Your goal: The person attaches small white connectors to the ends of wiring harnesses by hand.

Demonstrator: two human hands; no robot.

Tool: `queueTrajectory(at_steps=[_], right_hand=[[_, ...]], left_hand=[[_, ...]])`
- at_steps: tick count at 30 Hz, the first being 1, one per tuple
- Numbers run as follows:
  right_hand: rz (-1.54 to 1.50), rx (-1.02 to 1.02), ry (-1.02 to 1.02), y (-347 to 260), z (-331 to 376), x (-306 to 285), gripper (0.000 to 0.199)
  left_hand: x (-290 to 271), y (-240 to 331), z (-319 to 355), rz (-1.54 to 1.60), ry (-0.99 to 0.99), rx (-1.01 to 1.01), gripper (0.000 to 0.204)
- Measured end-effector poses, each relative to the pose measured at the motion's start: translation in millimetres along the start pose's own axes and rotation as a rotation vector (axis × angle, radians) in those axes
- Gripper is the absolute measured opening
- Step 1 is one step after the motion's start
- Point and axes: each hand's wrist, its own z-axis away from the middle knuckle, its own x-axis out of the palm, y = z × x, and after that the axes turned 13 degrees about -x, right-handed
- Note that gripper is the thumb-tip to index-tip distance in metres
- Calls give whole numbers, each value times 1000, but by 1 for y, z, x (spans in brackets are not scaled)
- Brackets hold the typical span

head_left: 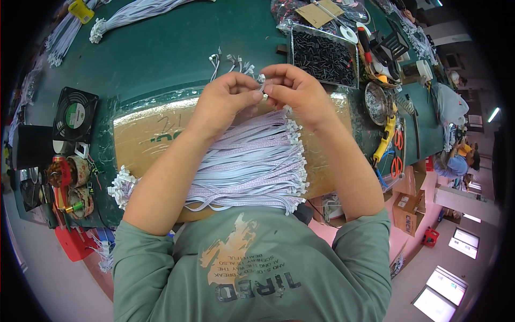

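Note:
My left hand (228, 102) and my right hand (298, 95) meet above the middle of the work surface, both closed in a pinch. Between their fingertips is a small white connector (261, 79) at the end of a cable; most of it is hidden by the fingers. Just below the hands spreads a thick pile of white flat ribbon cables (241, 166), their white connectors bunched at the right and the lower left. A few short cable ends with connectors (232, 60) lie just beyond my hands.
The pile rests on cardboard (142, 134) under clear film, on a green table (161, 59). A clear box of small black parts (323, 56) stands far right. Right are a metal bowl (375, 99) and orange-handled scissors (397, 153); left, a black fan (75, 115). Another person (456, 161) is far right.

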Motion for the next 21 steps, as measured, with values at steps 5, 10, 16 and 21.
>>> queueTrajectory(at_steps=[5,10,16,21], right_hand=[[-71,0,52,4,5,6,37],[-45,-56,127,2,3,3,37],[257,-173,246,2,-12,-19,33],[1280,-202,251,-2,-32,-61,36]], left_hand=[[-1,0,0,21,3,-9,21],[2,4,3,21,14,-5,21],[4,2,2,-233,219,181,30],[10,6,13,-896,385,338,24]])
